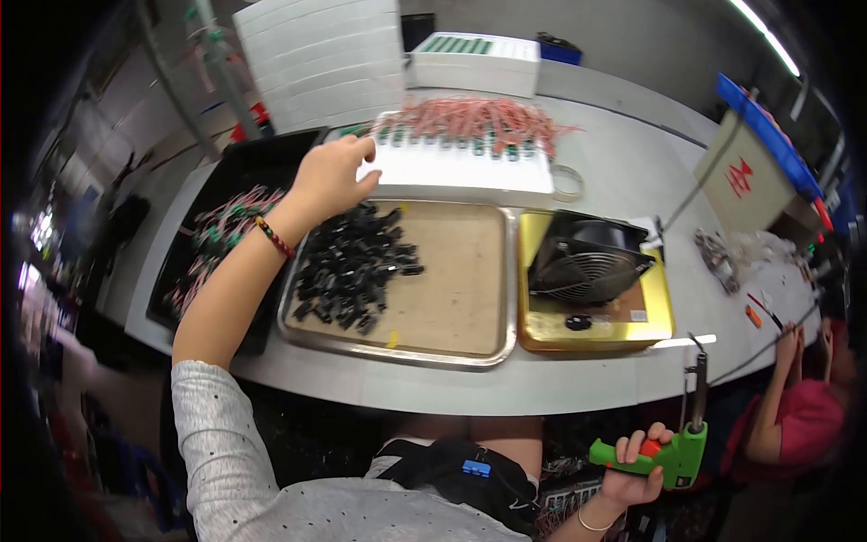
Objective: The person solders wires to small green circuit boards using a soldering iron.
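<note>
My left hand (334, 176) reaches over the near left end of a white foam block (461, 179). Its thumb and fingers are apart, and nothing shows between them. Small green circuit boards (452, 143) stand in a row along the block, with pink-red wires (479, 117) spreading behind them. At the lower right, below the table edge, my right hand (637, 465) is wrapped round the handle of a green soldering gun (691, 456) with a red trigger. Its metal tip points up. Under my left wrist, black plastic pieces (348, 271) lie heaped in a metal-rimmed tray (452, 271).
Wired boards fill a black bin (244, 181) at left. A black fan (587, 262) sits on a gold tin (664, 316) right of the tray. A tape roll (567, 183) lies behind it. Another person (795, 420) works at far right. A cable (759, 348) trails from the soldering gun.
</note>
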`<state>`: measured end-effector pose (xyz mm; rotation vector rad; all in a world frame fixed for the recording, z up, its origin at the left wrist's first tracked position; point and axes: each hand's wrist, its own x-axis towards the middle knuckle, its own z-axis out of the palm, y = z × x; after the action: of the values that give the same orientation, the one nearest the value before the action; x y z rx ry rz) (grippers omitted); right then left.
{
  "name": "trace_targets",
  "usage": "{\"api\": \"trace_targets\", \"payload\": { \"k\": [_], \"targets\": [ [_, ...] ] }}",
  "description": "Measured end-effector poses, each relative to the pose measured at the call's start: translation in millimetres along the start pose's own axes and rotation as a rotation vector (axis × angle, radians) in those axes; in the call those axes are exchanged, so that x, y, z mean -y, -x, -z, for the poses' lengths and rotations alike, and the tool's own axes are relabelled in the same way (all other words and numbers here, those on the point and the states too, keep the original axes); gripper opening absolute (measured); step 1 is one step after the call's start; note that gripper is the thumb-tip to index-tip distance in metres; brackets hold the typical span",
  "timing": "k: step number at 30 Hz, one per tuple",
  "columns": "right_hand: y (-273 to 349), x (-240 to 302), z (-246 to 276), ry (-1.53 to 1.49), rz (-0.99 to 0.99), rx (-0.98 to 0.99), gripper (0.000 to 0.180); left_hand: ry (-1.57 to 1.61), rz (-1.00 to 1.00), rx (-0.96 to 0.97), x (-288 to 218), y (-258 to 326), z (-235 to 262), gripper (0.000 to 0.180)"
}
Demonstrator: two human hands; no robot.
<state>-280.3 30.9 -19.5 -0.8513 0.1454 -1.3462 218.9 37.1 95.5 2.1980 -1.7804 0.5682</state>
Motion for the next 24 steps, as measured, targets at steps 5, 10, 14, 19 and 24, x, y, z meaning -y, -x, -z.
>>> {"api": "trace_targets", "payload": {
  "k": [5, 10, 14, 19, 24],
  "targets": [
    [5, 4, 5, -0.009, -0.022, 0.009, 0.043, 0.153, -0.16, 0.014, -51, -42, -52, 0.018],
    [8, 8, 9, 0.025, 0.0, -0.044, 0.046, 0.175, -0.093, 0.061, -58, -114, -117, 0.023],
    [4, 5, 15, -0.004, -0.013, -0.064, 0.045, 0.215, 0.105, 0.102, -77, -148, -155, 0.029],
    [-2, 0, 22, -0.009, -0.005, -0.099, 0.045, 0.188, 0.228, 0.013, -85, -161, -178, 0.025],
    [-4, 2, 32, -0.029, -0.006, -0.101, 0.044, 0.184, 0.193, 0.073, -71, -168, -185, 0.022]
  ]
}}
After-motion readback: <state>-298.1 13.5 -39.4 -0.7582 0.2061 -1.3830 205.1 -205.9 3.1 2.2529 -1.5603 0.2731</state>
